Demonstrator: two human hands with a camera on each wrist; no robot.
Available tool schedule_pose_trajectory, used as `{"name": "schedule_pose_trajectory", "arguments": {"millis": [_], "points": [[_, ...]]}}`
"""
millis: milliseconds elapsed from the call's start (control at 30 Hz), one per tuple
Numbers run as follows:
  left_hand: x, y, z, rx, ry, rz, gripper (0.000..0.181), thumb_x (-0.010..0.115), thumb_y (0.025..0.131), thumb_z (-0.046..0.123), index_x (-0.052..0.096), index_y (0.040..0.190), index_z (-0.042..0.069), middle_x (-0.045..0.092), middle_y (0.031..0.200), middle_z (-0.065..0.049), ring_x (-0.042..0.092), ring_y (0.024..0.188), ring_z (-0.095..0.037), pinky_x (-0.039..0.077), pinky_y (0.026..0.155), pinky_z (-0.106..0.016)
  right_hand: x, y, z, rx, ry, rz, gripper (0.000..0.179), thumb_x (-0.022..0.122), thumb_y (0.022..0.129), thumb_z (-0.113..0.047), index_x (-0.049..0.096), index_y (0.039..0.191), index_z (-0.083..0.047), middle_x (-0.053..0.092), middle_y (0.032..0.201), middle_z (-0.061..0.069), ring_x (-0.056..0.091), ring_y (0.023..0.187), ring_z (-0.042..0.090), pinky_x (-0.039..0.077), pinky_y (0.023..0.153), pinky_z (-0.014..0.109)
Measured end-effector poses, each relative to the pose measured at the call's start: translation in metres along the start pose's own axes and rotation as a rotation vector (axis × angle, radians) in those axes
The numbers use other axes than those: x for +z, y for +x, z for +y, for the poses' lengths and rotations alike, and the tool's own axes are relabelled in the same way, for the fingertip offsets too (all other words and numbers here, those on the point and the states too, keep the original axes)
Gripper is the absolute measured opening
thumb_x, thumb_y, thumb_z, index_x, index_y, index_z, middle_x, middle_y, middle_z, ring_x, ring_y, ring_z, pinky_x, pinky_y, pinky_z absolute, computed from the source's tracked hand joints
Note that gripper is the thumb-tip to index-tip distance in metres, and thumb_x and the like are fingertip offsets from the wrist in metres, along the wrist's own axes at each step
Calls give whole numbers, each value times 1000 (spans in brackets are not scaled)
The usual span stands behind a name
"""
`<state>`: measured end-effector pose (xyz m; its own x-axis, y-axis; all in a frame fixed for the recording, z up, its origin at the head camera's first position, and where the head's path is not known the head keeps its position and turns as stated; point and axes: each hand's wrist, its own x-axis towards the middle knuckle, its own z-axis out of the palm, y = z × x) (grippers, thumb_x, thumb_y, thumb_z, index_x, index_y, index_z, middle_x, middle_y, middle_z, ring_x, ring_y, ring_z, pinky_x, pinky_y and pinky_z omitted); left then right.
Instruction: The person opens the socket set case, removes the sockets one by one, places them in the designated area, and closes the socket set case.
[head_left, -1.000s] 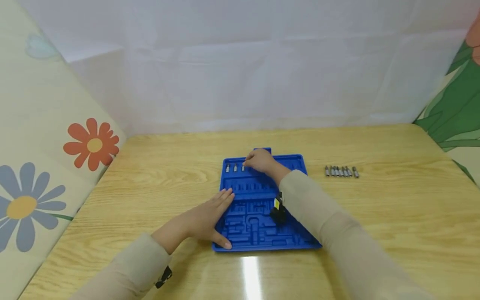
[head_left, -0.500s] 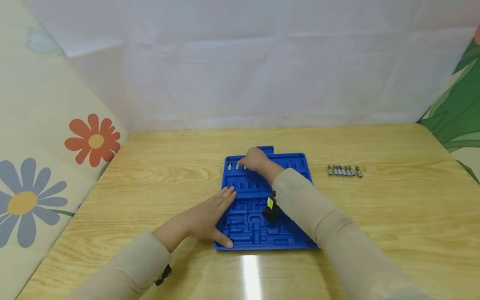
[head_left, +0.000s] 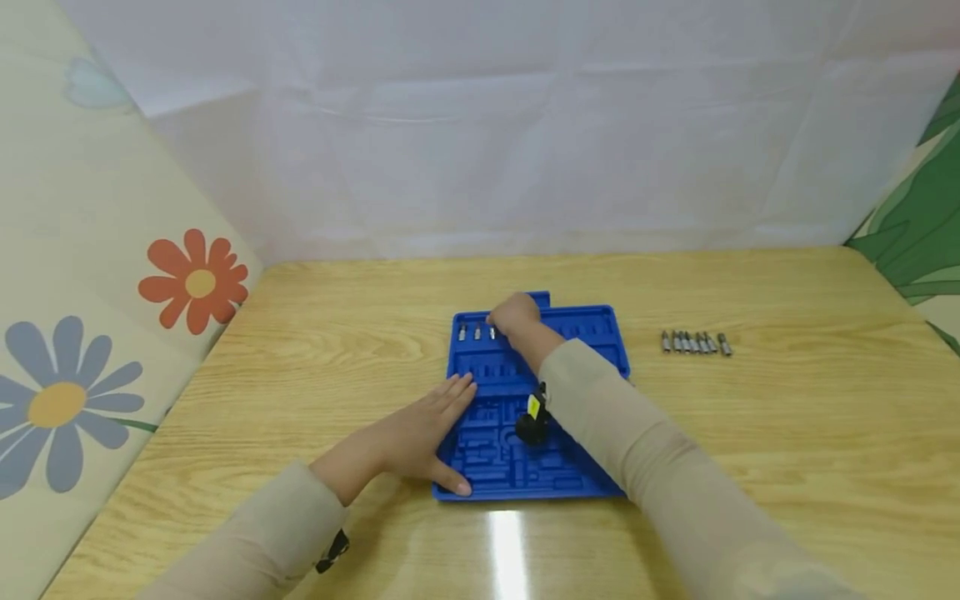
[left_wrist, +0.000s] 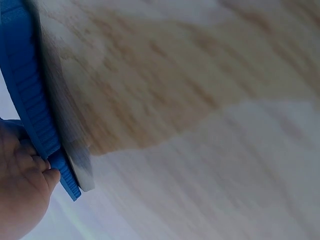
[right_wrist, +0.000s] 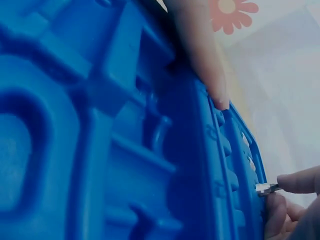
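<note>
A: Which is the largest thing there?

B: A white sheet (head_left: 420, 167), creased like thin cloth, which hangs beyond the fingers of both hands. Under the hands extends the worktop (head_left: 360, 333), with yellowish, wavy wood grain.

A: And on it?

B: A blue tray (head_left: 491, 390), apparently of moulded plastic, with raised rims and many hollows. Those nearer to the person than the right fingers are of hooked and blocky shapes.

A: How are the fingers?

B: The left hand (head_left: 416, 437) has them straight and spread, resting at the tray's left edge, with the thumb on its near corner. The right hand (head_left: 517, 318) is at the far compartment, with fingers bent.

A: What is smaller?

B: Several loose bits (head_left: 686, 342), metallic and slim, lie in a row on the worktop, well to the right of the right fingers. Two stored bits (head_left: 462, 332) lie in the far compartment, just left of those fingers. Finally, the right fingers pinch a short, shiny held bit (right_wrist: 267, 189) at this compartment; whether it is fully seated, I cannot tell.
</note>
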<state>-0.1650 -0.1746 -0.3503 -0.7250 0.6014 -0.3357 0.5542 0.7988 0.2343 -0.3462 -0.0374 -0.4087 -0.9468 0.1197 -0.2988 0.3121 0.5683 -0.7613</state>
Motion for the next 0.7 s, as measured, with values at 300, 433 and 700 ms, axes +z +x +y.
{"name": "schedule_pose_trajectory", "arguments": {"millis": [300,433,700], "points": [[-3,-1,-1,-9,-1,-8,115,52,59,72,3,139,5,-4,143,-9,-7,128,-22,8,103,-35,-30,-54,-20,-52,-89,-102,35,56,84,-21,56,113,-2,53,117,9,52,99,20,46,75,31],[-4,-2,-1,-7,-11,-9,115,53,58,71,4,139,4,-4,143,-10,-7,128,-22,8,103,-35,-35,-62,-20,-30,21,-113,34,57,84,-20,57,114,-4,57,111,7,55,93,16,47,73,27],[-3,-4,1,1,-18,-8,115,54,58,70,5,138,3,-3,143,-11,-6,129,-23,8,103,-36,-44,-56,-13,31,334,-192,19,60,82,-12,62,96,0,53,66,4,47,54,12,41,49,21]]}}
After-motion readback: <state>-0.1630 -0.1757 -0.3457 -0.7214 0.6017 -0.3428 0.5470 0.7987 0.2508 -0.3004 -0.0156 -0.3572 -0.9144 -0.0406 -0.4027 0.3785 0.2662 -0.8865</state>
